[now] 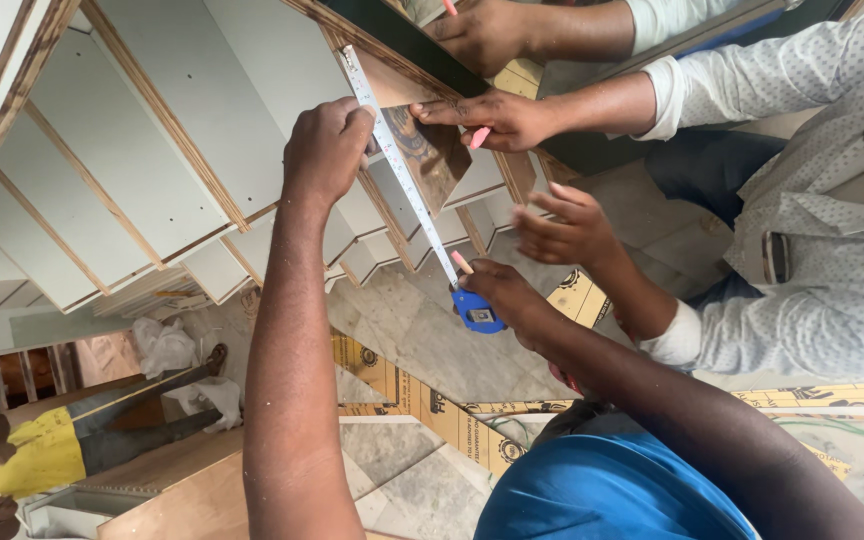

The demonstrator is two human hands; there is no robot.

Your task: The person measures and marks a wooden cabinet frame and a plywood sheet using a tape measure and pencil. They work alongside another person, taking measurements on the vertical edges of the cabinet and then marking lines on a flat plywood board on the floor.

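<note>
My left hand (327,150) is closed and presses the white blade of a tape measure (407,180) against the edge of a white cabinet panel (282,60). My right hand (507,295) grips the blue tape measure case (476,311), with a pink pencil tip (462,262) sticking out above the fingers. The blade runs diagonally between my two hands, across a small brown plywood piece (437,150). A co-worker in a white patterned shirt touches that piece with one hand (512,118), which holds a pink pencil. The co-worker's other hand (562,228) hovers open just above my right hand.
White shelf panels with wood-grain edges (132,170) fill the upper left. A further hand (482,32) rests on a dark frame at the top. Marble floor tiles (422,330) and yellow printed boards (432,400) lie below. A person in yellow (22,460) crouches at bottom left.
</note>
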